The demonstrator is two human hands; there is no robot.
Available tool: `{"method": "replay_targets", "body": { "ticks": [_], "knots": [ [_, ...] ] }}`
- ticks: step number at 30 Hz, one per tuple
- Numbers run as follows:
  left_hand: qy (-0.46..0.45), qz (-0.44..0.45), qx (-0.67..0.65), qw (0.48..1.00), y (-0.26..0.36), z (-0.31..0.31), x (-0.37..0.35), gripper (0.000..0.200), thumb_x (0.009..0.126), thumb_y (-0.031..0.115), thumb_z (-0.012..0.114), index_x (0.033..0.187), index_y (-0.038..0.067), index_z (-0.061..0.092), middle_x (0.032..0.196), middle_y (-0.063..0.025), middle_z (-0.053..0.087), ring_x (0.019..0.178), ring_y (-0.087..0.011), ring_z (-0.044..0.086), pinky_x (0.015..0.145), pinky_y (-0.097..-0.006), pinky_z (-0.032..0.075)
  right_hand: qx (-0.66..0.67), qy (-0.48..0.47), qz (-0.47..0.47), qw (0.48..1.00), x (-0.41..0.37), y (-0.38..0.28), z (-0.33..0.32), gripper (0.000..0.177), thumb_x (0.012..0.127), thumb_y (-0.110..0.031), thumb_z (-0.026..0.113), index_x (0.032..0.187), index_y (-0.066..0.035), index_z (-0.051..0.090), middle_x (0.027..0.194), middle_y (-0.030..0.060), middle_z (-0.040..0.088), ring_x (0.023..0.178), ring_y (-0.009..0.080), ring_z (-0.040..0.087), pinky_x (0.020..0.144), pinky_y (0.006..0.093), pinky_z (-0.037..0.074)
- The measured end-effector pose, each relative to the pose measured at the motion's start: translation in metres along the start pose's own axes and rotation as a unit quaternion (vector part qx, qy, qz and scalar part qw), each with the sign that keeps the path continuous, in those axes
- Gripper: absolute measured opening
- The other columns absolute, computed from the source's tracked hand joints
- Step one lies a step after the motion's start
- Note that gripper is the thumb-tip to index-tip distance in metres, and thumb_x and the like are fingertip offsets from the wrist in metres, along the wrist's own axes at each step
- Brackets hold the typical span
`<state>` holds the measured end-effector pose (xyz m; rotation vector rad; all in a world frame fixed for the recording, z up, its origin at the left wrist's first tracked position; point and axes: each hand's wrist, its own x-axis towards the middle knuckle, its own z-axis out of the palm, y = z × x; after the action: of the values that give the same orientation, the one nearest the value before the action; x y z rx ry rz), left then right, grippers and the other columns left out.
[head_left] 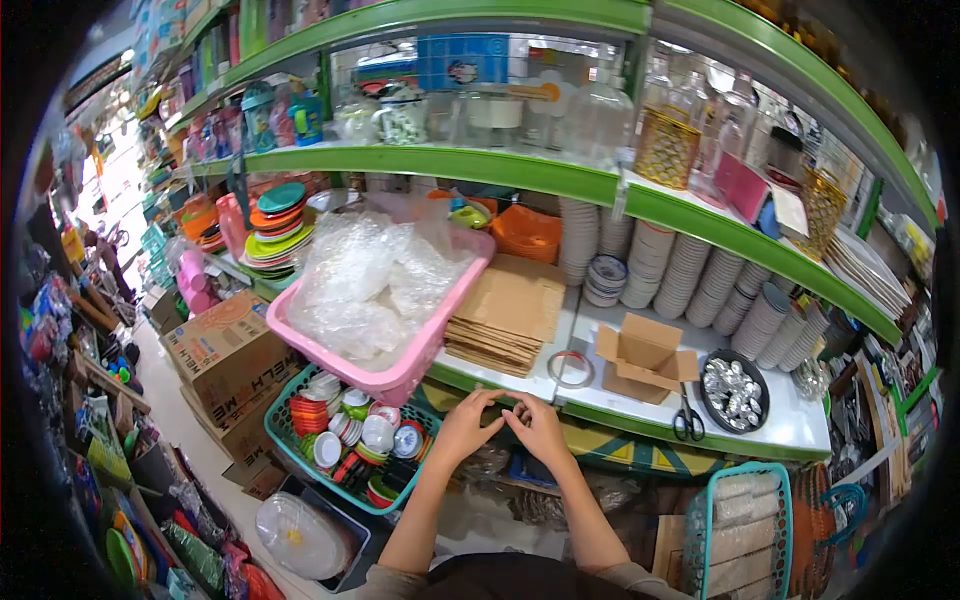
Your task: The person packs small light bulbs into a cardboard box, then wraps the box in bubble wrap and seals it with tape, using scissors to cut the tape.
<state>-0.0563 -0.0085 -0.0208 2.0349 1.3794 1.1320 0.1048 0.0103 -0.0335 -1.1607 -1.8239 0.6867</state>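
Observation:
My left hand (470, 424) and my right hand (537, 428) are raised in front of the shelf's front edge, their fingertips meeting or nearly meeting. In each hand the thumb stands apart from the index finger, and I see nothing held. Just beyond them lies a stack of flat brown cardboard (505, 312). A roll of tape (571, 369) rests on the white shelf to the right, near an open small cardboard box (645, 358). Black-handled scissors (688, 422) lie beside a dark round tray (757, 412) of shiny silver pieces.
A pink basin (400, 375) of clear plastic wrapping sits at the left, above a green basket (335, 485) of small bowls. Large cartons (228, 360) stand farther left. Stacked cups (690, 275) line the shelf back. A teal basket (745, 535) is at lower right.

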Motion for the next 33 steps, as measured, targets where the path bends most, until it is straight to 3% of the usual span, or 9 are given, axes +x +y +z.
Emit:
{"method": "replay_targets", "body": {
  "ticks": [5, 11, 13, 17, 21, 24, 29, 30, 33],
  "knots": [
    [0.015, -0.003, 0.1, 0.995, -0.062, -0.036, -0.028, 0.042, 0.077, 0.023, 0.068, 0.115, 0.009, 0.056, 0.106, -0.0116, 0.061, 0.094, -0.0307, 0.061, 0.077, -0.0399, 0.049, 0.038, -0.074, 0.034, 0.996, 0.008, -0.005, 0.061, 0.035, 0.083, -0.016, 0.066, 0.114, -0.002, 0.059, 0.072, 0.0073, 0.058, 0.059, 0.0171, 0.054, 0.058, 0.0308, 0.046],
    [0.003, -0.091, 0.045, 0.995, -0.118, -0.082, -0.071, 0.037, 0.078, 0.024, 0.067, 0.109, 0.004, 0.06, 0.102, -0.0154, 0.064, 0.092, -0.033, 0.062, 0.078, -0.0403, 0.05, 0.047, -0.123, 0.063, 0.989, 0.006, -0.001, 0.142, 0.034, 0.082, -0.017, 0.067, 0.112, -0.003, 0.061, 0.074, 0.0101, 0.061, 0.062, 0.0189, 0.059, 0.061, 0.0308, 0.048],
    [0.006, -0.108, 0.058, 0.992, -0.136, -0.092, -0.087, 0.039, 0.078, 0.024, 0.068, 0.109, 0.003, 0.06, 0.103, -0.0158, 0.064, 0.091, -0.0328, 0.063, 0.079, -0.0398, 0.049, 0.037, -0.161, 0.062, 0.984, 0.004, -0.001, 0.166, 0.031, 0.082, -0.015, 0.067, 0.109, -0.001, 0.061, 0.071, 0.0054, 0.059, 0.058, 0.0116, 0.054, 0.057, 0.0266, 0.045],
    [0.016, -0.178, -0.012, 0.984, -0.178, -0.099, -0.126, 0.04, 0.078, 0.024, 0.069, 0.11, 0.002, 0.06, 0.104, -0.0155, 0.065, 0.093, -0.0307, 0.064, 0.08, -0.0378, 0.05, 0.061, -0.207, 0.089, 0.972, -0.007, 0.007, 0.215, 0.03, 0.081, -0.013, 0.067, 0.108, -0.001, 0.062, 0.075, 0.0075, 0.062, 0.06, 0.0132, 0.058, 0.058, 0.028, 0.047],
    [0.037, -0.287, -0.05, 0.956, -0.201, -0.107, -0.161, 0.035, 0.077, 0.021, 0.069, 0.107, 0.003, 0.063, 0.095, -0.0139, 0.067, 0.088, -0.0295, 0.065, 0.078, -0.0386, 0.051, 0.044, -0.248, 0.083, 0.964, -0.023, 0.036, 0.265, 0.03, 0.082, -0.012, 0.067, 0.11, -0.001, 0.062, 0.076, 0.0069, 0.064, 0.059, 0.0121, 0.059, 0.056, 0.0278, 0.048],
    [0.068, -0.273, 0.112, 0.953, -0.225, -0.11, -0.19, 0.02, 0.073, 0.015, 0.064, 0.091, 0.008, 0.07, 0.09, -0.0126, 0.068, 0.083, -0.0297, 0.064, 0.077, -0.0427, 0.049, 0.079, -0.284, 0.13, 0.947, -0.035, 0.056, 0.302, 0.027, 0.083, -0.012, 0.065, 0.108, -0.002, 0.062, 0.078, 0.007, 0.065, 0.061, 0.0117, 0.061, 0.057, 0.0267, 0.049],
    [0.025, -0.331, 0.24, 0.912, -0.261, -0.106, -0.224, 0.018, 0.071, 0.016, 0.061, 0.086, 0.012, 0.072, 0.081, -0.0087, 0.068, 0.079, -0.0277, 0.064, 0.08, -0.0433, 0.043, 0.08, -0.294, 0.137, 0.942, -0.061, 0.087, 0.362, 0.02, 0.085, -0.011, 0.064, 0.103, -0.001, 0.063, 0.076, 0.0057, 0.065, 0.061, 0.0119, 0.063, 0.058, 0.0259, 0.049],
    [0.014, -0.306, 0.274, 0.912, -0.266, -0.105, -0.228, 0.018, 0.071, 0.017, 0.061, 0.085, 0.012, 0.072, 0.079, -0.0083, 0.068, 0.079, -0.0268, 0.064, 0.081, -0.0425, 0.042, 0.084, -0.295, 0.168, 0.937, -0.063, 0.081, 0.367, 0.023, 0.079, -0.011, 0.067, 0.099, -0.001, 0.063, 0.081, 0.0144, 0.066, 0.074, 0.024, 0.065, 0.068, 0.0339, 0.051],
    [0.005, -0.28, 0.302, 0.911, -0.271, -0.097, -0.236, 0.015, 0.069, 0.019, 0.062, 0.077, 0.012, 0.072, 0.076, -0.0079, 0.068, 0.081, -0.0248, 0.062, 0.088, -0.0412, 0.038, 0.029, -0.249, 0.074, 0.965, -0.066, 0.067, 0.38, 0.023, 0.077, -0.009, 0.066, 0.1, -0.002, 0.064, 0.084, 0.0158, 0.066, 0.078, 0.0283, 0.064, 0.071, 0.0365, 0.05]
  ]
}}
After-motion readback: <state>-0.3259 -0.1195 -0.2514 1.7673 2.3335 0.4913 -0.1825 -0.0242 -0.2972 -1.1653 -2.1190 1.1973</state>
